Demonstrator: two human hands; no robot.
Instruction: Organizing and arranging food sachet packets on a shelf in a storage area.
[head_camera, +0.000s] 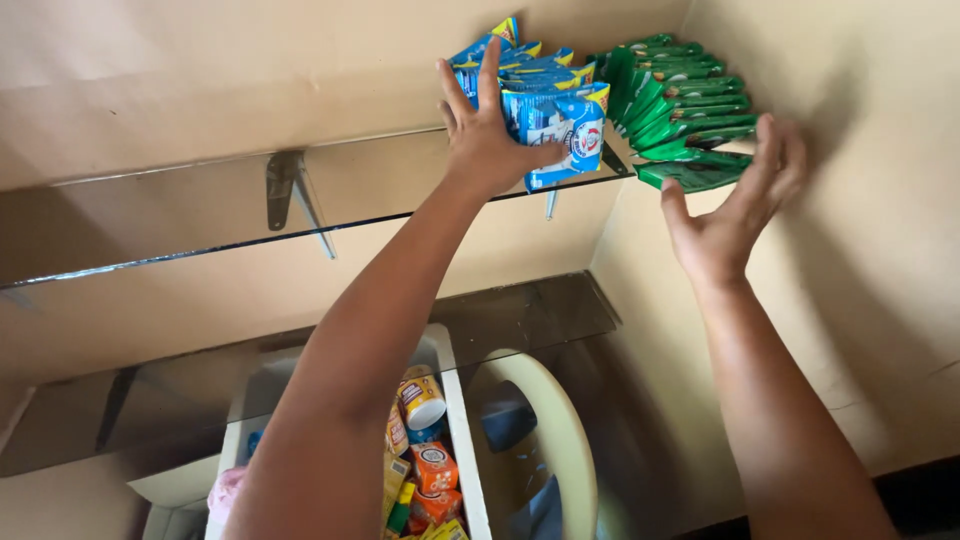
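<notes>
**Operator:** Glass, that's what I'm looking at up top: a clear glass shelf (200, 225) on metal brackets, fixed along a beige wall. My left hand (487, 130) is up there on the blue sachets (545, 100), fingers spread over the front of the row and thumb hooked around the nearest packet, so it's pressed on the stack rather than closed tight.

**Partner:** And the right one?

**Operator:** My right hand (730, 215) is open, fingers apart, palm turned toward the green sachets (685, 100). Its fingertips sit just beside the lowest green packet; I can't tell whether they actually touch it. Nothing is gripped there.

**Partner:** Where do the two rows sit?

**Operator:** Both at the right end of the shelf, in the corner where the walls meet. The blue row stands on the left, the green row fans out on the right, and the two rows touch in the middle.

**Partner:** Anything below?

**Operator:** A second glass shelf lower down, and beneath my left arm a white crate (462, 420) packed with small orange and yellow boxes (432, 470). A pale plastic chair (565, 420) stands just beside the crate.
</notes>
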